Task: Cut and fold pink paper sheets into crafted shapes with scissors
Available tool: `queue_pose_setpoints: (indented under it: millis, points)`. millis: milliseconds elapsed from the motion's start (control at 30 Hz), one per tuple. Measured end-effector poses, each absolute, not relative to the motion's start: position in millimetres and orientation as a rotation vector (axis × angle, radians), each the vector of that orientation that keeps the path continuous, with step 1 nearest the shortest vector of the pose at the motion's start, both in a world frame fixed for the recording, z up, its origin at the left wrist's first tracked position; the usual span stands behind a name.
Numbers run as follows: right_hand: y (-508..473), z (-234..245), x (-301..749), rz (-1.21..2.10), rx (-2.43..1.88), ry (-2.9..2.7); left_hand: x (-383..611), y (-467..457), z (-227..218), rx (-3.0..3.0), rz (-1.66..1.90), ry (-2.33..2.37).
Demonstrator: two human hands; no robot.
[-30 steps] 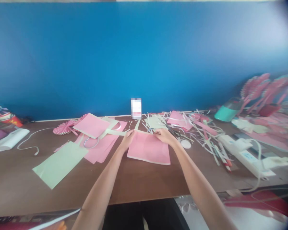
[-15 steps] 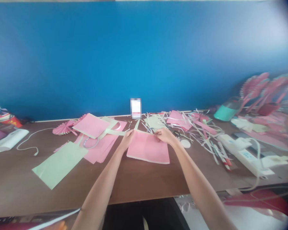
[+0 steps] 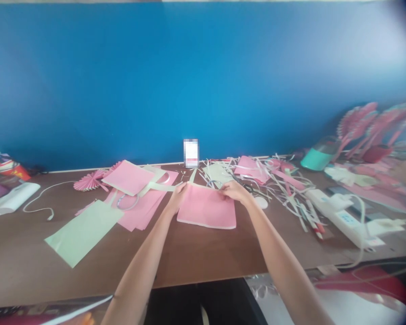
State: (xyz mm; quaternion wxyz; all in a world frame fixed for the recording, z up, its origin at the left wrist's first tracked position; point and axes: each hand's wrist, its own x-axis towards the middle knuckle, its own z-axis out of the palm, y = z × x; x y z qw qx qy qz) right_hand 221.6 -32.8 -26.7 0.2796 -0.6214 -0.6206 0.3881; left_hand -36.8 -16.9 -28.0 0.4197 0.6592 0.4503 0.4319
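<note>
A pink paper sheet (image 3: 206,210) lies flat on the brown table (image 3: 203,257), with a paler edge along its near side. My left hand (image 3: 177,197) and my right hand (image 3: 235,192) pinch its far edge at the two corners. A pale green paper strip (image 3: 159,188) runs from the left under my left hand. A second short strip (image 3: 192,176) rises behind the sheet. To the left lie a pink paper square (image 3: 128,177), a looped wire ring (image 3: 127,201) and a pale green paper sheet (image 3: 83,232).
A heap of pink and pale paper scraps (image 3: 280,185) covers the table to the right, beside a white power strip (image 3: 341,214) with plugs and cables. A teal container (image 3: 320,155) and pink paper fans (image 3: 372,128) stand at the far right. A blue wall rises behind.
The pink sheet has shifted slightly to the left and toward the far side, moving with both hands. The view has also drifted a little.
</note>
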Motion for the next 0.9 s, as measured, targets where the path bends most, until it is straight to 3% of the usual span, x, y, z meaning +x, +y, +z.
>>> queue_pose_setpoints:
  millis: [167,333,467,700,900]
  points:
    - [-35,-24,215,0.996,-1.602,-1.764,-47,-7,-39,1.940,1.065,1.209]
    - [-43,-19,195,0.679,-1.660,-1.915,-38,-19,-33,2.330,1.236,1.340]
    - [-47,-15,183,0.471,-1.789,-1.930,-20,-35,-25,2.746,1.124,1.308]
    - [-47,-20,177,0.214,-1.903,-1.951,-14,-43,-23,2.846,1.054,1.391]
    - [-55,-16,165,0.202,-1.710,-2.105,-8,-41,-28,2.820,0.634,1.337]
